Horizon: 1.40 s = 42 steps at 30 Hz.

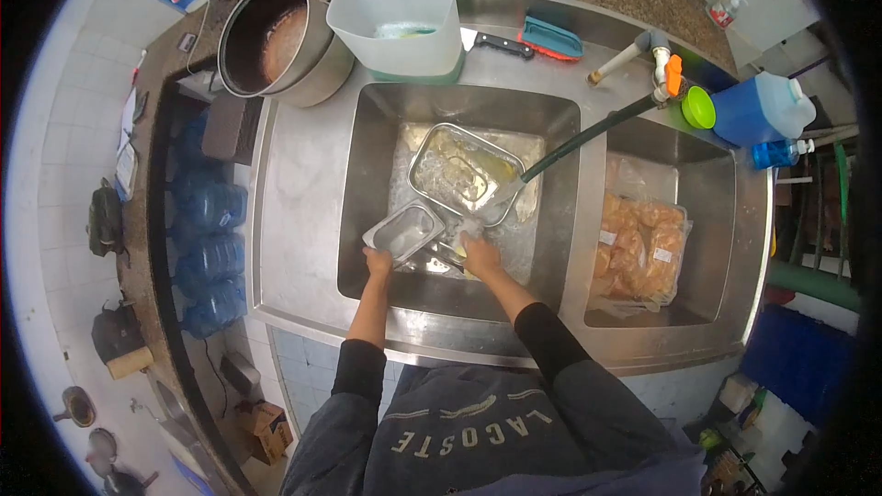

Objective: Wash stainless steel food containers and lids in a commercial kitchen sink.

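Note:
My left hand grips the near left corner of a small steel pan, tilted over the left sink basin. Near the larger rectangular steel pan, my right hand is closed around something pale and partly hidden, perhaps a sponge. Water from a dark green hose runs into the larger pan, which stands in the basin with water in it. Shiny metal pieces lie between my hands; their kind is unclear.
Packed raw meat lies in the right basin. Behind the sinks stand a metal pot, a translucent tub of greenish liquid, a black-handled knife, a teal brush, a green bowl and a blue jug.

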Tool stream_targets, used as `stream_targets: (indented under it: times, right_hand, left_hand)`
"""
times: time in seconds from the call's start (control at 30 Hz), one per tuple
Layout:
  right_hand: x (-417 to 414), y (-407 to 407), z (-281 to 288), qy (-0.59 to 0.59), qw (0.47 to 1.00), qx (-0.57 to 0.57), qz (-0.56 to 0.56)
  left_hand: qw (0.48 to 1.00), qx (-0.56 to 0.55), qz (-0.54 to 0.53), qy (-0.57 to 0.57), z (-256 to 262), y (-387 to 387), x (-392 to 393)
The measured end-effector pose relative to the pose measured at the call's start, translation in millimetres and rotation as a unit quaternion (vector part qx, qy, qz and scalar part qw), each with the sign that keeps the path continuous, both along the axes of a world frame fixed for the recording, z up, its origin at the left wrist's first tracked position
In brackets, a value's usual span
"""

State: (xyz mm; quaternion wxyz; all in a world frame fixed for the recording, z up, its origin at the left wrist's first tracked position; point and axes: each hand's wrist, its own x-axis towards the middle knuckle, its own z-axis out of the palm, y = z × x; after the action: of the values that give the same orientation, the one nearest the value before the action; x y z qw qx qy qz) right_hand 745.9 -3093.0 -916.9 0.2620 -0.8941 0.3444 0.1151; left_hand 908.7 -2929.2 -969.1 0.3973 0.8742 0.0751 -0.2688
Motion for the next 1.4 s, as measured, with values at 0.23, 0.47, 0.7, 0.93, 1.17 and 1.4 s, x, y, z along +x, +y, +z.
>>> stream_targets:
  times: [0.23, 0.47, 0.7, 0.93, 1.17, 1.4]
  right_hand:
    - [9.8, 29.3, 12.2, 0.002, 0.981, -0.032, 0.189]
    - [-22.4, -1.1, 28.8, 0.07, 0.997, -0.032, -0.023]
    - [-32.1, -21.2, 5.6, 0.241, 0.968, -0.062, 0.042]
    - [49.8, 7.6, -27.3, 0.061, 0.98, -0.134, 0.134]
    - [62.7, 18.7, -123.1, 0.137, 0.985, 0.001, 0.1]
    - [51.2, 14.1, -106.5, 0.113, 0.99, 0.04, 0.078]
  left_hand:
    - [0.938, -0.135, 0.262, 0.183, -134.5, 58.9, 28.5]
    - [0.929, 0.043, 0.264, 0.256, -64.3, 17.7, 3.4]
    - [0.945, 0.299, 0.046, 0.125, -88.1, 28.4, 7.5]
    - [0.93, 0.356, -0.072, 0.066, -27.2, -1.6, -2.0]
    - [0.919, 0.363, -0.15, 0.033, -46.3, 15.7, 5.3]
    - [0.844, 0.416, -0.315, 0.125, 10.9, 0.0, 25.8]
